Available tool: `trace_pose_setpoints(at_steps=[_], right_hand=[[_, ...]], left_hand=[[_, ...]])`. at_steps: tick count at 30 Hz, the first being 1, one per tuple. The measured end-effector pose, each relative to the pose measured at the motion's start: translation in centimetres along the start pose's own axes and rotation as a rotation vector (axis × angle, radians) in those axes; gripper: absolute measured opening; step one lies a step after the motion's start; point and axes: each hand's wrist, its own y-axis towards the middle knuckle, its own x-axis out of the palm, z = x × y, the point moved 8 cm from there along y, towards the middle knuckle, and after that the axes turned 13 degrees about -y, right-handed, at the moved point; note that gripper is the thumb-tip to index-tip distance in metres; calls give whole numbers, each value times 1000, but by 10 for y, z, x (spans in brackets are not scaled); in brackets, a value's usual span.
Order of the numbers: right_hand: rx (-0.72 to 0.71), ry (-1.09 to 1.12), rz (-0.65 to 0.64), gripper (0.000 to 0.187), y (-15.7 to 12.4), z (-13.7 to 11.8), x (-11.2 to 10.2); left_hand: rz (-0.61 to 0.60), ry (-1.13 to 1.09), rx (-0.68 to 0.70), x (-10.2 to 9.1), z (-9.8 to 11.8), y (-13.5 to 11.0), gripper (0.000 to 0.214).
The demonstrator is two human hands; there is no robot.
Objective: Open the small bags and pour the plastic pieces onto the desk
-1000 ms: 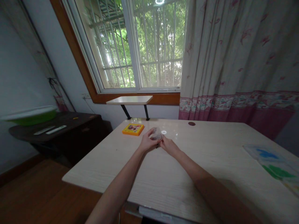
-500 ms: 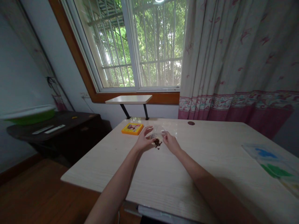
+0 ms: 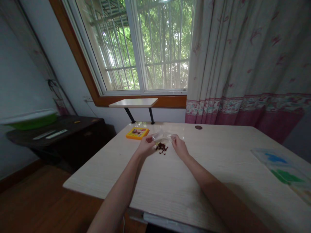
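A clear plastic bag point(image 3: 162, 135) is stretched between my two hands, just above the tabletop. My left hand point(image 3: 145, 144) is closed on the bag's left end. At its right end, the fingers of my right hand point(image 3: 179, 145) pinch the plastic. Below the bag lies a loose pile of small dark brown pieces point(image 3: 161, 148), too small to make out singly. Left of the pile and behind my left hand sits a flat yellow box point(image 3: 137, 133) with a picture on its lid.
The pale wooden table point(image 3: 209, 155) bears a raised shelf point(image 3: 133, 103) at the back left. On the right lie clear plastic packs with blue pieces point(image 3: 275, 158) and green pieces point(image 3: 286, 176). A dark side table point(image 3: 80, 129) with a green basin point(image 3: 31, 120) stands left.
More brown pieces now lie spread on the table beneath the bag. My left hand has shifted slightly left and closed on the plastic, and the bag is drawn wider.
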Motion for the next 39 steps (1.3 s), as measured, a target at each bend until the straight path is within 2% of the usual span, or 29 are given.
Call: trace_pose_setpoints(at_steps=[6, 12, 15, 19, 23, 25, 27, 29, 30, 33, 35, 37, 39], right_hand=[[-175, -15, -19, 35, -9, -25, -4], [-412, 48, 139, 40, -18, -53, -18], [-472, 53, 176, 42, -22, -61, -24], [-499, 34, 136, 43, -21, -64, -24], [-479, 33, 120, 35, -12, -54, -27], [-447, 33, 105, 30, -4, -44, -33], [-423, 13, 61, 26, 3, -29, -40], [-426, -29, -10, 23, 7, -10, -48], [-428, -53, -46, 22, 8, 2, -53], [-353, -158, -144, 21, 9, 55, -72], [-274, -258, -204, 22, 7, 97, -86], [-204, -354, -276, 26, 2, 138, -102], [-142, -408, -359, 32, -6, 178, -117]], left_hand=[[60, 3, 120, -2, 19, 0, 46], [-50, -48, 158, 25, 27, -6, 64], [-9, -57, 144, 33, 25, -9, 64], [165, -60, 81, 20, 25, -6, 54], [358, 23, 113, -16, 48, -7, 54], [450, 87, 171, -37, 65, -16, 56], [540, 121, 213, -59, 79, -29, 69], [635, 158, 211, -83, 86, -44, 76], [689, 186, 186, -95, 86, -51, 72], [799, 212, 33, -133, 72, -65, 53], [846, 267, -39, -157, 64, -70, 57], [839, 482, -98, -174, 62, -70, 61], [759, 785, -141, -181, 66, -67, 59]])
